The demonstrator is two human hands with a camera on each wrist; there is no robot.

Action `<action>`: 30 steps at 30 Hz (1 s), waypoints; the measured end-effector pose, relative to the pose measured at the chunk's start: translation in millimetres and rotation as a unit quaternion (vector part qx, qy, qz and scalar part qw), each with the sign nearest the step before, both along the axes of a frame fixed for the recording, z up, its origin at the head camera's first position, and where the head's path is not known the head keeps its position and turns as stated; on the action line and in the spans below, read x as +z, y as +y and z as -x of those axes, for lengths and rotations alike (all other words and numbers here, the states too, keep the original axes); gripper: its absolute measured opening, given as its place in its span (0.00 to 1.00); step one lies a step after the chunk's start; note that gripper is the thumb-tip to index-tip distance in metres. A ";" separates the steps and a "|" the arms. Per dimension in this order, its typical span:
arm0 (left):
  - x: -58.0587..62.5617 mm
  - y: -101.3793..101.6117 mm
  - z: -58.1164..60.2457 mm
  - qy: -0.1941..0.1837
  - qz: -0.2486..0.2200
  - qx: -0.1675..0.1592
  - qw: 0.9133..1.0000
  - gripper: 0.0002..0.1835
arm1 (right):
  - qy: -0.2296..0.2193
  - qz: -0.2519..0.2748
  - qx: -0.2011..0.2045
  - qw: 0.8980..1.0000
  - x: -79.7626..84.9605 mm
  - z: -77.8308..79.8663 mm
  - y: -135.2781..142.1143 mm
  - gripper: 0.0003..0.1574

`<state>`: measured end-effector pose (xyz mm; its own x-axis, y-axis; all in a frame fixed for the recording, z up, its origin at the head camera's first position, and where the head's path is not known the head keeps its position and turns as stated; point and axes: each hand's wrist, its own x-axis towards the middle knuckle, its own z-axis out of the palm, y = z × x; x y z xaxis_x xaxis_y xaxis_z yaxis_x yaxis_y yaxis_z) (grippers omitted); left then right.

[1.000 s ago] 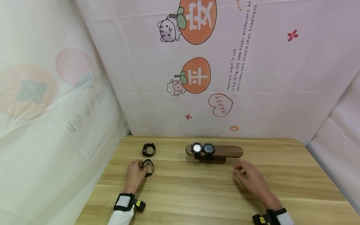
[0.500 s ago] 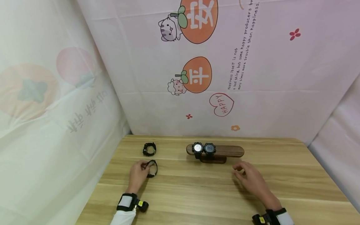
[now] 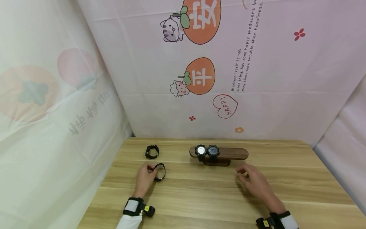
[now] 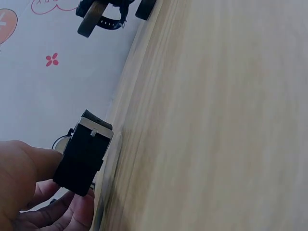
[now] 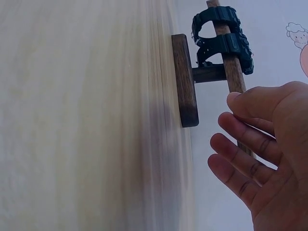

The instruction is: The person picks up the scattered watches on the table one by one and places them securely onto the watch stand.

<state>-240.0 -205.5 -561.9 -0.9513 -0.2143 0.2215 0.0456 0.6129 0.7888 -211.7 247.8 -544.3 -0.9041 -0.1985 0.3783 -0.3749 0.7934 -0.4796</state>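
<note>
My left hand (image 3: 145, 178) pinches a black wristwatch (image 3: 160, 172) by its side, left of the table's middle. In the left wrist view the black strap and metal buckle of this wristwatch (image 4: 85, 154) face the camera between thumb and fingers. Two black watches (image 3: 206, 152) hang side by side on the left half of a dark wooden stand (image 3: 234, 154) at the back. My right hand (image 3: 254, 183) is held just in front of the stand's right end, fingers loosely bent with nothing in them. The right wrist view shows its fingers (image 5: 240, 139) near the bar.
Another black wristwatch (image 3: 152, 152) lies on the wooden table (image 3: 194, 197) at the back left, behind the left hand. A printed white cloth (image 3: 160, 117) hangs along the table's back edge, with further white cloth at both sides.
My left hand has moved to the right, carrying the wristwatch with it. The right hand, the stand and the other watches look the same.
</note>
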 end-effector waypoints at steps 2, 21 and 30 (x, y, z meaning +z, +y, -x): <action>1.4 4.0 -0.5 -0.003 -0.006 -0.006 1.000 0.06 | -0.005 -0.002 0.000 1.000 -0.2 -0.1 -0.8 0.11; 4.1 45.6 -4.0 0.025 -0.011 -0.071 0.997 0.06 | -0.020 0.005 0.007 1.000 -1.6 0.4 -6.7 0.12; 2.2 66.2 -5.0 0.030 -0.018 -0.108 0.993 0.07 | -0.013 0.005 0.013 1.000 -0.8 1.7 -11.4 0.11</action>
<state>-235.1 -139.3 -559.7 -0.9612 -0.0147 0.2754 0.2214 0.5544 0.8022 -213.5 236.4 -545.1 -0.9081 -0.2191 0.3570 -0.3832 0.7784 -0.4972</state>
